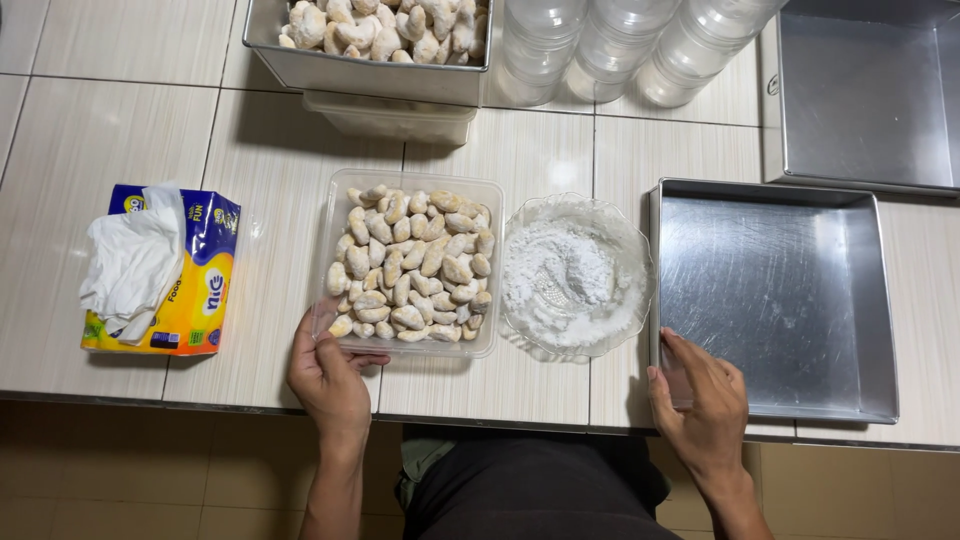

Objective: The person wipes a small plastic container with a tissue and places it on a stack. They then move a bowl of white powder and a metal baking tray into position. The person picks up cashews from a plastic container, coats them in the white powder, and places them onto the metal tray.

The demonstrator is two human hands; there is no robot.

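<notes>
Nearest the person, both hands rest at the front edge of the pale tiled desk [140, 120]. The left hand [328, 375] grips the near left corner of the clear rectangular plastic container of pale crescent-shaped cookies [410, 265], thumb on the rim and fingers [365, 358] curled under the front edge, closed on the container. The right hand [705, 400] lies on the near left corner of the empty square silver metal baking pan [780, 290], fingers bent over its rim; it seems to be holding the pan, though how firm the hold is cannot be told.

Taking the container as the landmark: just to its right, touching or almost touching, sits a clear glass bowl of white powder [575, 275], and the silver pan lies right of that bowl. To do this positioning well, the container should slide flat rather than tip, since the cookies are heaped to the rim, and the pan should be drawn in without knocking the bowl, whose powder would spill easily.

Left of the container, well apart, is a yellow and blue tissue pack with white tissue pulled out [165, 270]. Beyond the container stands a metal tray heaped with more cookies [380, 45], then clear plastic jars [620, 45] and another silver pan [865, 90] farther right.
</notes>
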